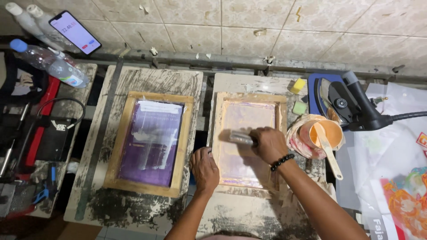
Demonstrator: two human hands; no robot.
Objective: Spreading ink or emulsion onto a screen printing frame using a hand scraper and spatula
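Squeegee [242, 138] lies across the middle of the right wooden screen frame [249, 140], blurred, with the right hand [268, 144] closed around its near end; a black bead bracelet [282, 162] sits on that wrist. Left hand [205, 169] lies flat, fingers together, pressed on the frame's left rail, gripping nothing. The frame rests on a paint-crusted board [249, 213].

Left of it, on a second board, a second screen frame [151, 142] with purple mesh and a white streak, untouched.

Right of the hands: an orange cup [327, 133] in a stained wrap with a pale spatula [327, 151] leaning in it; beyond, a black heat tool [356, 104] on a blue pad, yellow and green sponges [299, 95].

Far left: water bottle [49, 62], phone [74, 32] propped against the tiled wall.

Risk, as judged: with one flat palm steadying it, the frame could slide under the stroke and smear; the cup sits near the right forearm and could be knocked over.
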